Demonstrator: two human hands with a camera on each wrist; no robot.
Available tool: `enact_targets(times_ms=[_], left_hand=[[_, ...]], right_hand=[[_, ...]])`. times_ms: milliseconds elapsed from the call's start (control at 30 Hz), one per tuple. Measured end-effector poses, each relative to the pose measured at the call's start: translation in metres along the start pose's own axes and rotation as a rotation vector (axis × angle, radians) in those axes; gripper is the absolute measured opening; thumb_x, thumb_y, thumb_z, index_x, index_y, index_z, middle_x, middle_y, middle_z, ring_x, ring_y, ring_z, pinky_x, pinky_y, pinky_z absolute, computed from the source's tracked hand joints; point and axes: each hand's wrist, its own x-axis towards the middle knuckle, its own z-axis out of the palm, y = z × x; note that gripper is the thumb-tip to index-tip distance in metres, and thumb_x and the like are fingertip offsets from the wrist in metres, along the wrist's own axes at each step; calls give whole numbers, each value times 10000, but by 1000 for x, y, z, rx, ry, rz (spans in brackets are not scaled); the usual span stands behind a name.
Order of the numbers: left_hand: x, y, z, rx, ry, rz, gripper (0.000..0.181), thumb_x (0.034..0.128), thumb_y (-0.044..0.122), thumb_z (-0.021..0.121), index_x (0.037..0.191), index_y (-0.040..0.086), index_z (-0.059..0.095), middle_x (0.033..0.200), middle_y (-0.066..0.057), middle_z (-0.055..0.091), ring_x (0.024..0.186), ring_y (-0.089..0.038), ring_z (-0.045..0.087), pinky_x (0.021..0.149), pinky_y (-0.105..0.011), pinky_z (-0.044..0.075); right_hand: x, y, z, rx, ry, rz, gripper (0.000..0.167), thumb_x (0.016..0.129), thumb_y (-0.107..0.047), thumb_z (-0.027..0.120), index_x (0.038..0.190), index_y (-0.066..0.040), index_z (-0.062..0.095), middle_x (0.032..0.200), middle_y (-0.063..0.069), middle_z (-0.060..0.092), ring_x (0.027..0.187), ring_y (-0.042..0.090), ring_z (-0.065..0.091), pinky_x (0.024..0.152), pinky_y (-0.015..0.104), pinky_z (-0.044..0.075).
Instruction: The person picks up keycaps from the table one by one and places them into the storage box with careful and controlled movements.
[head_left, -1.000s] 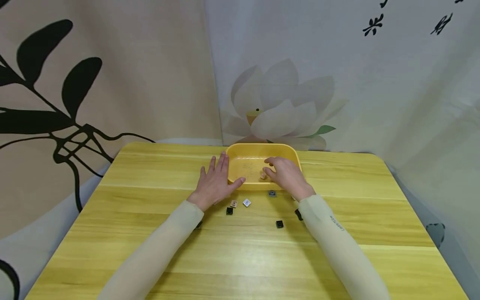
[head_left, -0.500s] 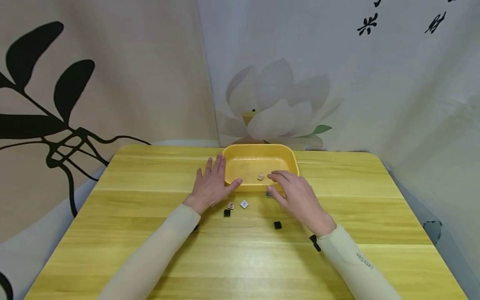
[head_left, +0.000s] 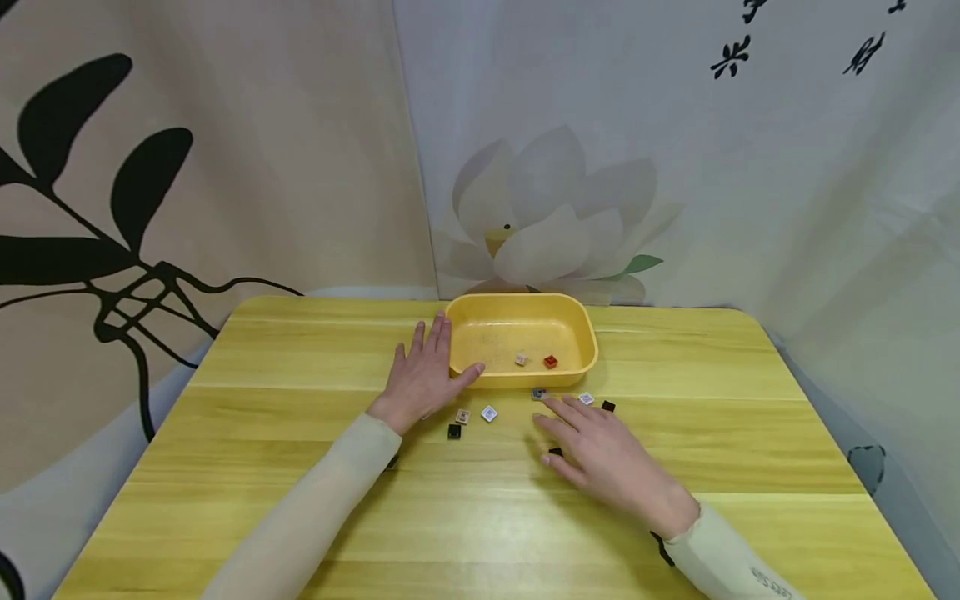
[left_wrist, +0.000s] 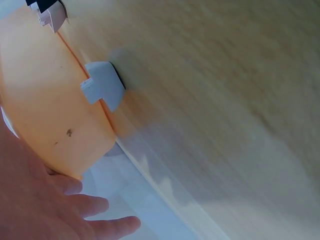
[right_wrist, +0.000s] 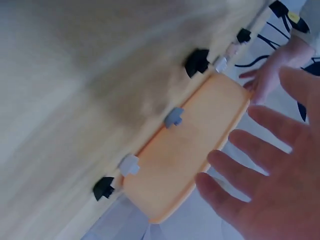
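A yellow tray [head_left: 517, 312] stands at the back of the table. Inside it lie a pale small square piece [head_left: 521, 359] and a red one [head_left: 551, 362]. My left hand [head_left: 420, 375] has its fingers spread along the tray's left end, its thumb over the front corner. In front of the tray, my right hand [head_left: 607, 458] hovers palm down with fingers loosely extended, holding nothing. Its fingers are near a black piece [head_left: 556, 452], partly covered, and a grey-blue piece [head_left: 538, 393]. In the right wrist view, several pieces show a stub on a wider body.
Near the tray's right front lie a white piece [head_left: 586, 399] and a black piece [head_left: 608, 406]. Left of centre sit a white piece [head_left: 489, 413], a beige piece [head_left: 462, 416] and a black piece [head_left: 454, 431]. A printed curtain [head_left: 300, 150] hangs behind the table.
My right hand has drawn back out of the tray toward the table's front right. The red piece in the tray has come into view. My left hand has stayed at the tray.
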Motion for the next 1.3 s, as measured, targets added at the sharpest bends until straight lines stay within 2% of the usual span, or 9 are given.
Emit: enact_targets(times_ms=[100, 200, 400, 533, 767, 1000, 1300], left_hand=[[0, 0, 0, 2, 3, 1, 1091, 951, 832, 282, 1657, 28, 68, 1732, -129, 35, 1570, -421, 98, 1167, -713, 210], [0, 0, 0, 2, 5, -1, 1086, 955, 824, 295, 1656, 25, 73, 1732, -132, 42, 1569, -423, 102, 1165, -715, 212], [0, -1, 0, 0, 10, -1, 1085, 955, 820, 305, 1657, 25, 74, 1732, -134, 47, 1570, -420, 101, 1165, -715, 210], [0, -1, 0, -1, 14, 0, 1087, 953, 825, 299, 1658, 31, 67, 1734, -126, 36, 1570, -418, 101, 1167, -714, 209], [0, -1, 0, 1, 15, 4, 1087, 954, 823, 304, 1658, 28, 73, 1733, -132, 43, 1568, -423, 112, 1165, -714, 213], [0, 0, 0, 5, 11, 3, 1085, 955, 819, 307, 1658, 27, 72, 1733, -132, 41, 1569, -421, 111, 1167, -712, 211], [0, 0, -3, -1, 0, 19, 1068, 965, 817, 261, 1655, 24, 74, 1731, -135, 34, 1570, -424, 89, 1161, -729, 196]], right_hand=[[-7, 0, 4, -3, -72, -6, 591, 1005, -414, 675, 1494, -101, 563, 1591, 151, 454, 1397, 429, 484, 1047, 624, 451], [-11, 0, 7, 8, -107, -6, 623, 998, -407, 688, 1521, -108, 530, 1600, 151, 441, 1397, 437, 479, 1038, 637, 450], [-15, 1, 12, -4, -158, -23, 624, 975, -373, 728, 1518, -131, 538, 1575, 150, 476, 1362, 412, 523, 1006, 615, 484], [-14, 1, 13, -15, -181, -36, 544, 973, -327, 737, 1469, -153, 596, 1521, 125, 544, 1330, 363, 561, 989, 573, 505], [-14, 1, 17, -33, -140, -54, 327, 956, -226, 755, 1278, -174, 721, 1268, 53, 695, 1146, 256, 664, 919, 489, 544], [-14, 2, 22, -73, -49, -74, 116, 956, -177, 753, 1068, -193, 777, 997, -38, 687, 905, 160, 670, 814, 414, 536], [-14, 2, 22, -105, -10, -82, 56, 945, -175, 761, 995, -198, 771, 915, -60, 669, 841, 141, 656, 799, 398, 513]])
